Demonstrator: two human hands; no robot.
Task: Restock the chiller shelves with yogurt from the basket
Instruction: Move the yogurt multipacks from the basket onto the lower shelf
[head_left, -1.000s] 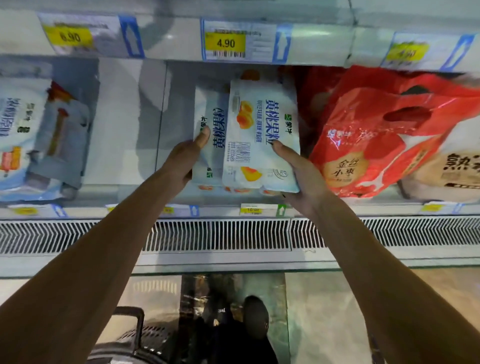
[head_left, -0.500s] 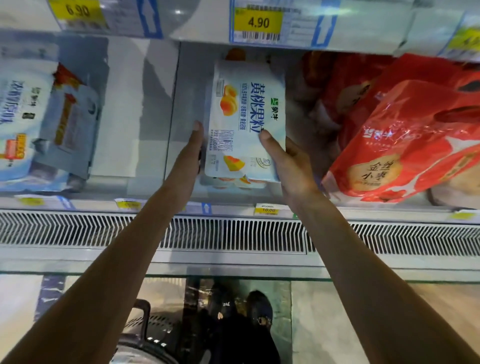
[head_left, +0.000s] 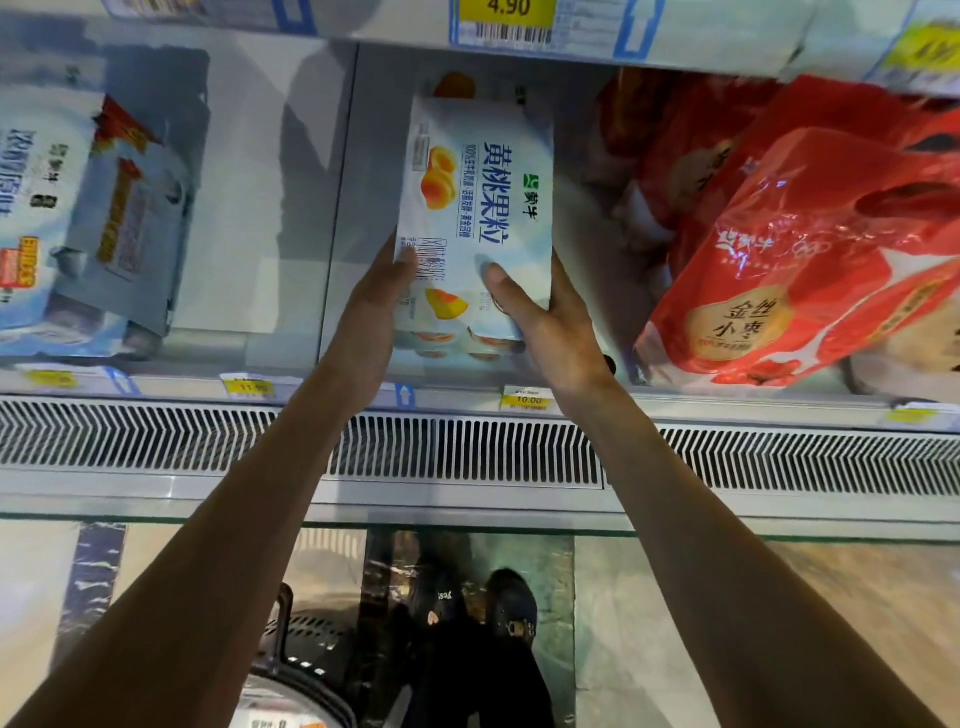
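A white and blue yellow-peach yogurt multipack (head_left: 480, 208) lies in the middle bay of the chiller shelf (head_left: 457, 395), on top of more yogurt cups of the same kind. My left hand (head_left: 371, 322) presses its lower left edge. My right hand (head_left: 540, 322) grips its lower right corner, thumb on the top face. The black basket (head_left: 291, 654) stands on the floor by my feet, mostly cut off at the bottom edge.
Red jujube yogurt bags (head_left: 810, 249) fill the bay to the right. Blue and white yogurt packs (head_left: 88, 208) lie at the left, with bare white shelf between them and my pack. A vent grille (head_left: 467, 452) and price tags run along the shelf front.
Both hands have pushed the peach yogurt pack deeper into the shelf and straightened it over the pack beneath. The view has moved closer and tilted down.
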